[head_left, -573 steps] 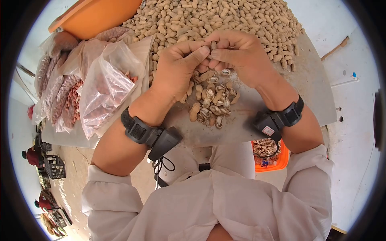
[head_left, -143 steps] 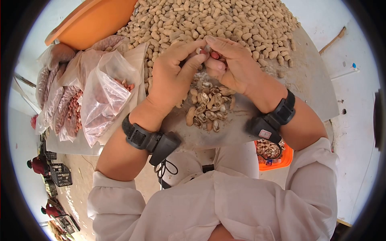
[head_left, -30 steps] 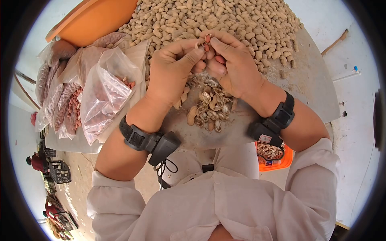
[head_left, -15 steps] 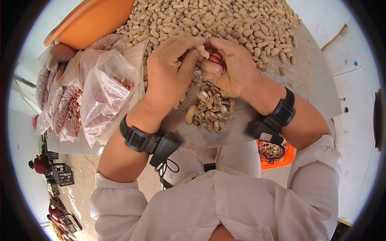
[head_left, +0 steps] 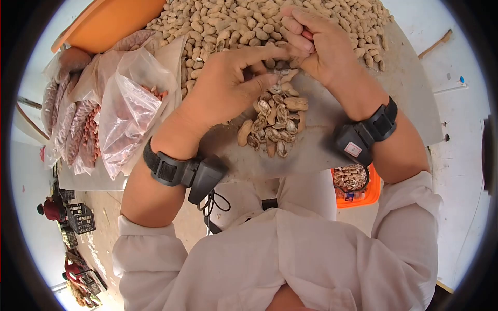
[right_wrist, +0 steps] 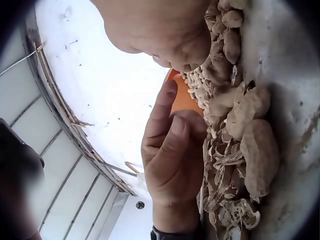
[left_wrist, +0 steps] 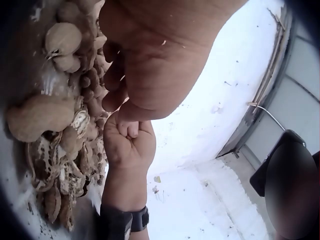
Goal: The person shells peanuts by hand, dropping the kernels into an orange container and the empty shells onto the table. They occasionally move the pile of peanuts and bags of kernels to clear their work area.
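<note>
Over the small pile of cracked peanut shells [head_left: 272, 129], my left hand [head_left: 228, 83] has its thumb and index finger spread apart. A pale shell [head_left: 286, 78] lies just past its thumb tip, at the top of that pile. My right hand [head_left: 329, 49] is higher and to the right, fingers curled in, with red peanut kernels [head_left: 307, 34] showing between them. In the right wrist view the left hand [right_wrist: 172, 160] shows nothing between thumb and index finger. Whole peanuts [head_left: 238, 23] are heaped behind both hands.
Clear plastic bags [head_left: 132, 111] with red kernels lie at the left of the metal table [head_left: 311, 155]. An orange basin [head_left: 109, 23] tilts behind them. Below the table edge is an orange basket [head_left: 369, 196] with shells. Two people [head_left: 52, 208] and black crates [head_left: 80, 217] are farther left.
The left hand held a shell half a second ago; its fingers have since parted and it has let the shell go. The right hand has moved up and away, keeping the red kernels.
</note>
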Demonstrator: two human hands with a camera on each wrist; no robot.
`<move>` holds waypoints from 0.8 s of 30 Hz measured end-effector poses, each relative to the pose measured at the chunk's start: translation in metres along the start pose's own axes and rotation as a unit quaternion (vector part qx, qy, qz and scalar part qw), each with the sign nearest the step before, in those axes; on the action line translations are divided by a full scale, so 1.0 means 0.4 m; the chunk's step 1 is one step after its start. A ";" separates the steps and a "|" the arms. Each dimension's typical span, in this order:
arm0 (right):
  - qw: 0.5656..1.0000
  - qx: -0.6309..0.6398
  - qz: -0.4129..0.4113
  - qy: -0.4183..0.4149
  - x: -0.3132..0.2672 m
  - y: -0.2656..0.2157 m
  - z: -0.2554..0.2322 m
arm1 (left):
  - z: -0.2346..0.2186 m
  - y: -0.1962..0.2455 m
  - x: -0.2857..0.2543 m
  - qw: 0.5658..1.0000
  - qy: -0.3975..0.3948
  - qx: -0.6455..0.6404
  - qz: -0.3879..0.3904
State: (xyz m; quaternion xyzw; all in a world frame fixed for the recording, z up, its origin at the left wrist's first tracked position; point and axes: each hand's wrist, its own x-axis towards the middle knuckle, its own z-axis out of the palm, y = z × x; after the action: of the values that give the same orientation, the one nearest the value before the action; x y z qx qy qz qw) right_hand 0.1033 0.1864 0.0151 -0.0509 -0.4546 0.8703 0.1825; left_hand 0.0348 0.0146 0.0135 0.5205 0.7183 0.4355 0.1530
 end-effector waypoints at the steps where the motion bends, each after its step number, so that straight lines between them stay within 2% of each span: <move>1: 1.000 0.000 0.012 0.016 -0.004 -0.004 0.009 | -0.010 0.008 -0.005 0.999 -0.021 0.013 -0.039; 4: 1.000 0.013 0.006 -0.013 -0.001 0.002 -0.002 | -0.043 -0.007 -0.012 0.990 -0.096 0.099 0.025; 7: 1.000 0.006 0.003 -0.003 -0.004 0.001 0.002 | -0.044 -0.027 -0.012 0.971 -0.119 0.160 0.129; 10: 1.000 0.009 0.000 -0.005 -0.004 0.001 0.002 | -0.025 -0.041 -0.015 0.981 -0.133 0.105 0.096; 13: 1.000 0.011 0.000 -0.017 -0.004 0.000 0.002 | -0.017 -0.023 -0.014 0.972 -0.109 0.183 0.099; 19: 1.000 0.012 0.010 -0.024 -0.001 0.006 -0.006 | -0.018 -0.030 -0.012 0.971 -0.102 0.190 0.101; 24: 1.000 0.001 0.009 -0.022 -0.004 0.002 0.001 | -0.027 0.003 -0.010 0.982 -0.141 0.113 0.059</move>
State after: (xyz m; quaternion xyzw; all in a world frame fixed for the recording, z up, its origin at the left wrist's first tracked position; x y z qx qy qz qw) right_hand 0.1043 0.1851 0.0146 -0.0357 -0.4571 0.8732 0.1652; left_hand 0.0300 0.0061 0.0196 0.6321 0.7022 0.2819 0.1670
